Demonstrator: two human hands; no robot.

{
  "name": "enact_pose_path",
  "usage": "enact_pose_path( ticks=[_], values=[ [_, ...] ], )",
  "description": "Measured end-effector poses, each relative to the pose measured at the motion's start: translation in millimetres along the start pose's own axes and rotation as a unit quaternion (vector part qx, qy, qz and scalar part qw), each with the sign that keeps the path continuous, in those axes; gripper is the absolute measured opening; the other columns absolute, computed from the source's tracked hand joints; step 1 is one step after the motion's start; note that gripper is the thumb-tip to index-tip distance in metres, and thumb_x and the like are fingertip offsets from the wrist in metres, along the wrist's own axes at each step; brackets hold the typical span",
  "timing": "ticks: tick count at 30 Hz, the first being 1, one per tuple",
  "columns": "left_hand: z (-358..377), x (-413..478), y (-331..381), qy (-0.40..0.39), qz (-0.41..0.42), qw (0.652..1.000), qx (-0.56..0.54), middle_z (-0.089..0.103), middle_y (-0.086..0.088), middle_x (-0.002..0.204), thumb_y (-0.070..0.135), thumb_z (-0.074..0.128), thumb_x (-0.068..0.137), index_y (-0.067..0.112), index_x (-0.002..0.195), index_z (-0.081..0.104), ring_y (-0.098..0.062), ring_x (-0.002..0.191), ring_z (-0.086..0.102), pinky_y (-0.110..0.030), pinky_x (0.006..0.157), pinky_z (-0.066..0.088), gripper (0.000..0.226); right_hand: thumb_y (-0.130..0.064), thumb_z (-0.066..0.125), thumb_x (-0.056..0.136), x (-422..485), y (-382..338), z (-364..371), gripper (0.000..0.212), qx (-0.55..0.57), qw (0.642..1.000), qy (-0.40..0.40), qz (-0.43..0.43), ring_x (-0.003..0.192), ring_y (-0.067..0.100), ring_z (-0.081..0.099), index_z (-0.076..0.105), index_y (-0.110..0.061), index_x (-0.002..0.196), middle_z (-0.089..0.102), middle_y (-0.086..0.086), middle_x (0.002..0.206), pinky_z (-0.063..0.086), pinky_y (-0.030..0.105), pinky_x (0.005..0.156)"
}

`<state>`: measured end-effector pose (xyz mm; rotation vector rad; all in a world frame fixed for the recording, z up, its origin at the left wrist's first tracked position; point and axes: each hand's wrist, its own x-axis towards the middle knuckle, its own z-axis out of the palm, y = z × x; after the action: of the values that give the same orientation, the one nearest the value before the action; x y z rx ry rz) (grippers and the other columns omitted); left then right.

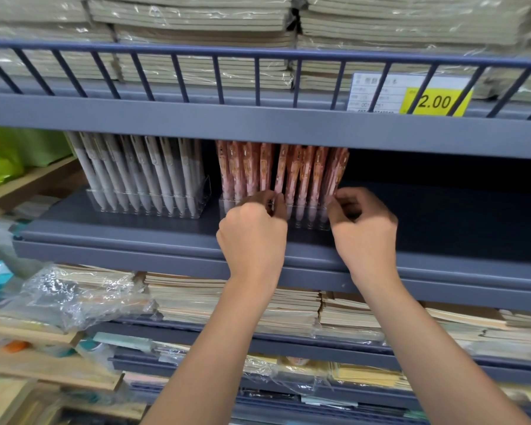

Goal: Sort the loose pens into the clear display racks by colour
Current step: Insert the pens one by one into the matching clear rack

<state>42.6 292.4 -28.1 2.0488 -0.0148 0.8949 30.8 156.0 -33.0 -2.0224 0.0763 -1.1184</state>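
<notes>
White pens (141, 176) racked at L of shelf (120, 234). Pink pens (301, 170) in clear rack (307, 220), colour-matched. L hand (253, 228) pinching one pink pen low, prob. seating tip. R hand (362, 222) curled at rack's R end, prob. steadying; grip unclear.

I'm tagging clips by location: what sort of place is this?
Probably a stationery shop: a yellow price tag reading 2.00 on the shelf, pens in clear display racks, and stacks of wrapped notebooks.
</notes>
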Motion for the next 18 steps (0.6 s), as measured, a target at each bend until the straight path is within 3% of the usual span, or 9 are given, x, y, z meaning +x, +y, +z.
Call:
enact_pose_path(
  ticks=[5,13,18],
  values=[
    [0.7,0.0,-0.2,0.004,-0.005,1.000,0.002,0.072,-0.006,0.066,0.030,0.068,0.090,0.022,0.086,0.078,-0.033,0.058,0.062,-0.035,0.056,0.051,0.013,-0.015,0.069,0.086,0.3,-0.7,-0.2,0.008,0.003,1.000,-0.002,0.008,0.074,0.011,0.062,0.070,-0.010,0.093,0.070,0.002,0.085,0.042,0.005,0.066],
    [-0.1,-1.4,-1.0,0.002,-0.014,1.000,-0.004,0.076,-0.004,0.079,0.033,0.067,0.091,0.023,0.095,0.079,-0.031,0.069,0.067,-0.037,0.062,0.054,0.016,-0.014,0.069,0.086,-0.1,-1.9,-0.9,0.008,0.003,1.000,-0.006,0.009,0.075,0.010,0.062,0.070,-0.010,0.094,0.069,0.001,0.086,0.042,0.004,0.067],
    [-0.4,-6.6,4.4,0.007,0.006,1.000,0.005,0.074,-0.001,0.074,0.036,0.065,0.091,0.024,0.096,0.080,-0.026,0.069,0.064,-0.030,0.059,0.044,0.019,-0.014,0.068,0.087,-0.3,-2.6,-1.3,0.009,0.001,1.000,-0.006,0.007,0.077,0.011,0.063,0.070,-0.009,0.094,0.069,0.002,0.087,0.044,0.008,0.069]
  ],
)
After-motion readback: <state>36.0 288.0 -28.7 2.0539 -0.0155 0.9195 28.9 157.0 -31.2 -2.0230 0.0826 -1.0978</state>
